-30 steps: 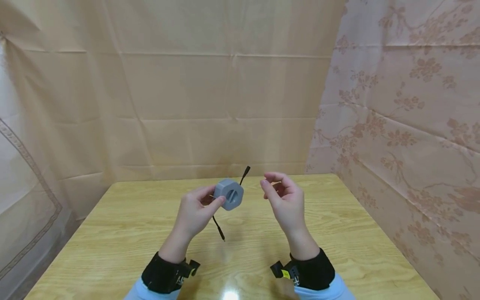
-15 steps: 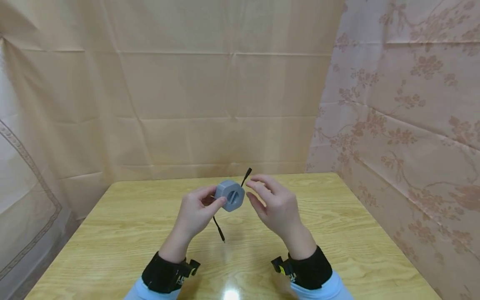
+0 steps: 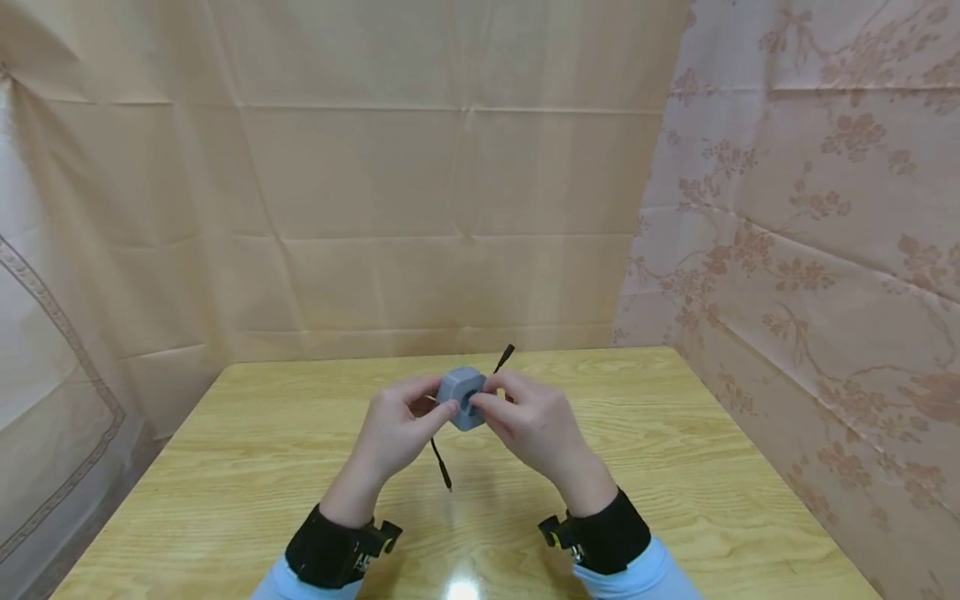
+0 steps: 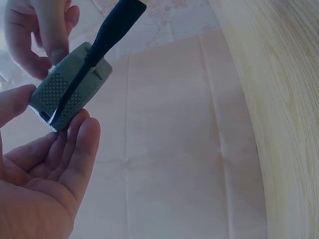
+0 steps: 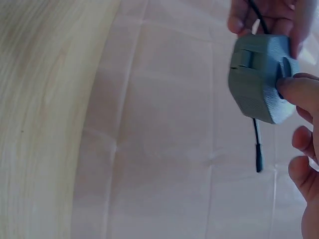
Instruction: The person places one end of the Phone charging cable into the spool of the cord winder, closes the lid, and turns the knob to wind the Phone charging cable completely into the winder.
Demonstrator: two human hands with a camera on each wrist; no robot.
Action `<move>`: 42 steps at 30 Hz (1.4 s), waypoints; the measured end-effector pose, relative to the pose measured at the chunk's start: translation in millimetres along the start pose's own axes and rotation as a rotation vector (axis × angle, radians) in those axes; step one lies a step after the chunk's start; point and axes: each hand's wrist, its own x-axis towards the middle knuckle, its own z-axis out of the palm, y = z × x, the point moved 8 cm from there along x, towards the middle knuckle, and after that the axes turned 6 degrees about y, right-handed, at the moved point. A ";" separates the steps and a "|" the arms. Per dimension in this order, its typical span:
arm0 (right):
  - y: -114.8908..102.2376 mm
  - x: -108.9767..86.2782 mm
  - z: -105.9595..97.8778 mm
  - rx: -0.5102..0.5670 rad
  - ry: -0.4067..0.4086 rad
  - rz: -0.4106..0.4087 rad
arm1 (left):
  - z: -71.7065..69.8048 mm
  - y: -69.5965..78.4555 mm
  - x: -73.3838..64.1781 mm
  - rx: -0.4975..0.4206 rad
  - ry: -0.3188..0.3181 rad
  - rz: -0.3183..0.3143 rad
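A grey-blue hexagonal cable winder is held up over the table, its round recess with a raised bar turned toward me. My left hand grips its left side, thumb on the front face. With thumb and forefinger, my right hand pinches the bar in the recess, partly covering it. One black cable end sticks out at the upper right, the other cable end hangs below. In the left wrist view, the textured edge of the winder shows the black plug coming out of it.
The light wood table lies below both hands. A beige cloth hangs behind it, and a flowered cloth along the right side. Black wrist straps with cameras sit over light blue sleeves.
My right hand has moved left from beside the winder and now pinches its centre bar. The winder has tilted and shifted slightly down in my left hand's grip.
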 end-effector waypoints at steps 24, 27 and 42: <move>17.5 -12.7 16.7 0.076 -0.002 0.520 | 12.1 2.0 1.0 0.010 -0.031 0.047; 25.0 -17.9 24.0 0.264 -0.046 0.722 | 12.2 4.5 1.3 0.030 -0.022 0.063; 30.0 -51.6 59.7 1.286 0.180 1.529 | 10.2 8.8 0.2 0.057 0.080 0.147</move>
